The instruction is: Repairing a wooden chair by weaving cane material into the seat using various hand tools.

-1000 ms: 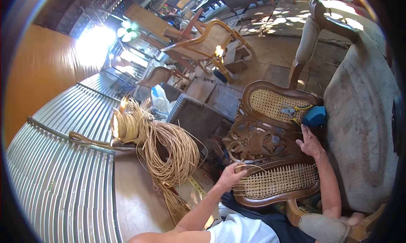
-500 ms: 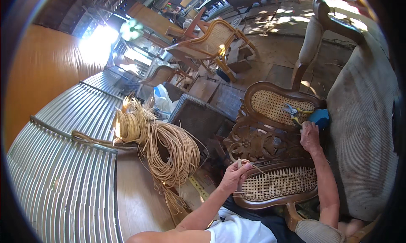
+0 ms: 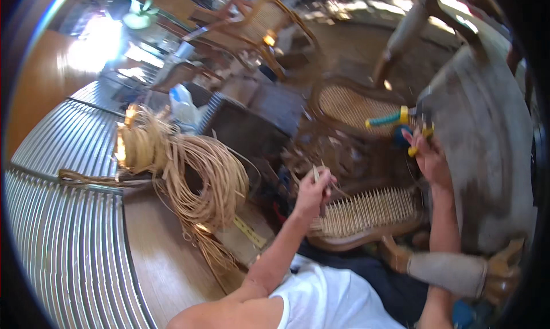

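My left hand (image 3: pixel 313 192) is closed on a thin pale cane strand (image 3: pixel 315 173), just beyond the left end of the near woven cane panel (image 3: pixel 369 210). Upright strand ends bristle along that panel's far edge. My right hand (image 3: pixel 431 160), raised at the right, is closed round pliers (image 3: pixel 425 128) with yellow on the grips; motion blurs their shape. A teal-and-yellow handle (image 3: pixel 386 120) shows just left of them. A small blue thing (image 3: pixel 402 135) is partly hidden behind the right hand. Carved openwork (image 3: pixel 332 148) joins the near panel to a finished far cane panel (image 3: pixel 352 107) in one wooden frame.
A large coil of cane (image 3: pixel 209 168) hangs at the left beside slatted metal sheeting (image 3: pixel 63 231). Grey upholstery (image 3: pixel 475 134) borders the right side. A padded armrest (image 3: pixel 450 272) crosses near my right forearm. A rattan chair (image 3: pixel 266 25) stands farther back.
My right hand has lifted the pliers off the far cane panel, and they have turned. My left hand still pinches the strand. The whole view has shifted and blurred.
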### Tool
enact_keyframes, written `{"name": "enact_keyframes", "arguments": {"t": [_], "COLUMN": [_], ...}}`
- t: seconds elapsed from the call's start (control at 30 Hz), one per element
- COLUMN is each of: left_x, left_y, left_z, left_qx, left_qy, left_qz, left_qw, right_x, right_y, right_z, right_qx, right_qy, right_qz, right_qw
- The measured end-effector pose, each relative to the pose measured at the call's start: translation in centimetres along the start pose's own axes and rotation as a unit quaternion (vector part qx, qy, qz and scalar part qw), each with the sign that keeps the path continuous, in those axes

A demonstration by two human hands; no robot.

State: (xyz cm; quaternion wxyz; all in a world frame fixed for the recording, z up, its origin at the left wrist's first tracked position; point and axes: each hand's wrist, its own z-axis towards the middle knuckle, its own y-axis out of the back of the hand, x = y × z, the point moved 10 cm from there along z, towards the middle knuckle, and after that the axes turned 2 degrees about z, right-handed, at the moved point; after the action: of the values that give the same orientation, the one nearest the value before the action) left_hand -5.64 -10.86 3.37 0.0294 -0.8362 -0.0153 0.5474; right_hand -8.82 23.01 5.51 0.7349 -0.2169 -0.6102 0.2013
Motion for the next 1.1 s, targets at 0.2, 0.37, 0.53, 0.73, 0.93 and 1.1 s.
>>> {"name": "enact_keyframes", "arguments": {"t": [0.2, 0.37, 0.53, 0.73, 0.93, 1.1], "left_x": [0.8, 1.5, 1.5, 1.3, 0.8, 1.6], "left_y": [-2.8, -5.5, -6.5, -5.8, -7.3, -8.7], "left_z": [1.2, 0.7, -0.5, -1.0, -0.9, -0.4], "left_qx": [0.073, 0.102, 0.101, 0.092, 0.096, 0.124], "left_qy": [0.015, 0.049, 0.07, 0.025, 0.005, 0.008], "left_qz": [-0.003, 0.034, 0.1, 0.13, 0.14, 0.144], "left_qw": [0.997, 0.993, 0.987, 0.987, 0.986, 0.982], "right_x": [2.9, 0.9, -1.4, -5.5, -7.1, -8.1], "right_y": [-2.2, 1.3, -0.4, -3.5, -4.2, -5.1], "right_z": [-1.3, -5.3, -8.6, -10.2, -11.7, -12.8], "right_qx": [0.035, -0.042, 0.013, 0.02, 0.01, 0.123], "right_qy": [-0.002, -0.074, -0.086, -0.243, -0.279, -0.336], "right_qz": [0.123, 0.155, 0.133, 0.019, -0.093, -0.168], "right_qw": [0.992, 0.984, 0.987, 0.97, 0.956, 0.919]}}
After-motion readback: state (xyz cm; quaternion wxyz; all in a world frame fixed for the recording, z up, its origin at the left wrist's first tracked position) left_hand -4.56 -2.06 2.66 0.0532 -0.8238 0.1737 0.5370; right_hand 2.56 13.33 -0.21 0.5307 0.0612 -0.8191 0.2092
